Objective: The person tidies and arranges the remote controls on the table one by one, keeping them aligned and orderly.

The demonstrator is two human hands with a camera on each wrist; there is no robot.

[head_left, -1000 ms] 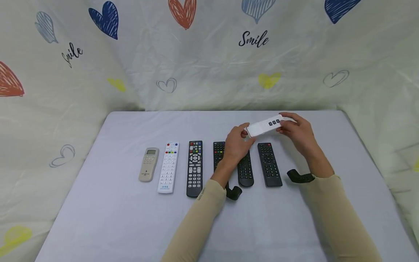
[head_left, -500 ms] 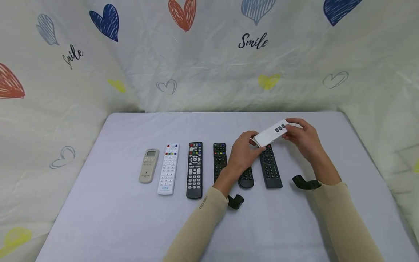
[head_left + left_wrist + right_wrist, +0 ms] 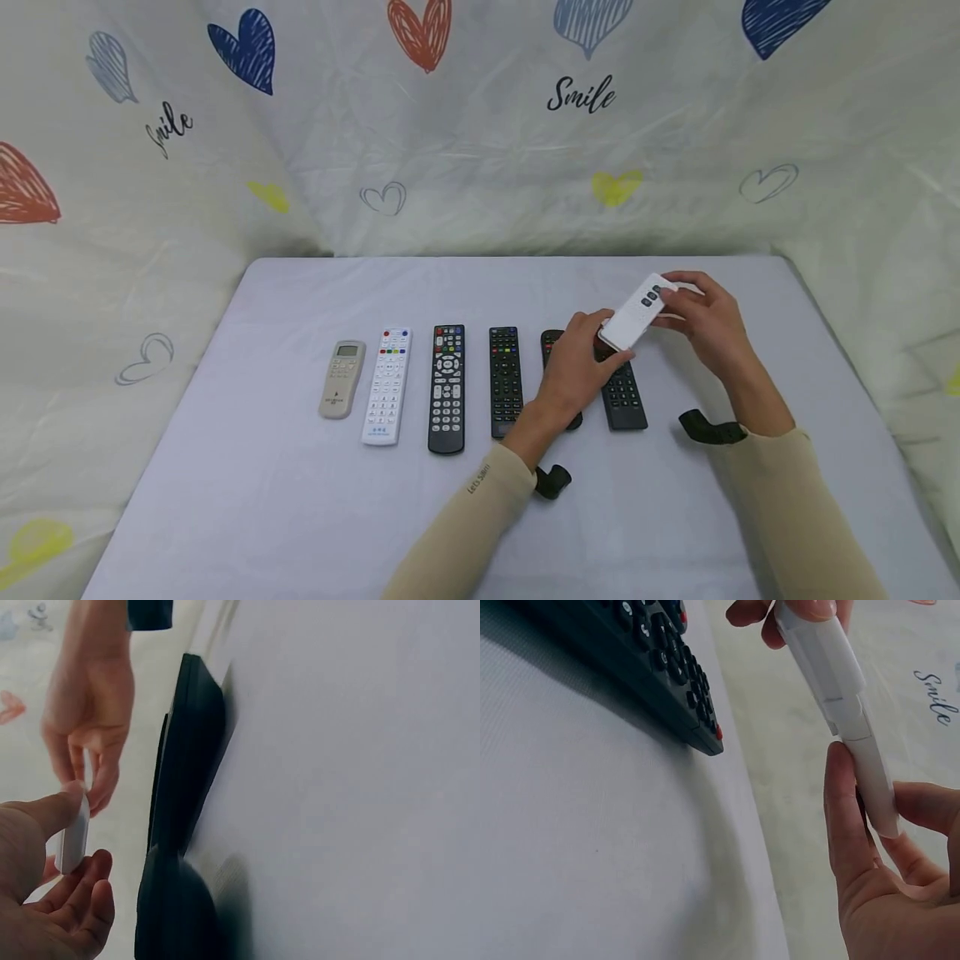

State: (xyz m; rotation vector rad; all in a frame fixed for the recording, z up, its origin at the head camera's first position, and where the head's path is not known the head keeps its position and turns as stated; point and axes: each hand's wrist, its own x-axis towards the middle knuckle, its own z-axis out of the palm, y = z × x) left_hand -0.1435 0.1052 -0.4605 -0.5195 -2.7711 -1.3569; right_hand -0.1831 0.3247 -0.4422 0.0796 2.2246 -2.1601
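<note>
A small white remote control (image 3: 636, 315) with three dark buttons is held aloft between both hands, slanting up to the right above the rightmost black remote. My left hand (image 3: 577, 367) pinches its lower end between thumb and fingers. At the upper end, by the buttons, my right hand (image 3: 708, 325) pinches it. From the side, the right wrist view shows the white remote (image 3: 874, 776) with fingers of both hands on it. The black remote (image 3: 624, 398) beneath is partly covered by my left hand.
On the white-covered table (image 3: 262, 500) lies a row: a beige remote (image 3: 342, 379), a white remote (image 3: 386, 387), a black remote with pale keys (image 3: 447, 390), a black remote (image 3: 506, 379) and another (image 3: 551, 337) partly behind my left hand. A patterned cloth (image 3: 480, 150) stands behind.
Both hands have shifted right and slightly nearer with the white remote, which has turned steeper. The other remotes have stayed in place; more of the fourth one is uncovered.
</note>
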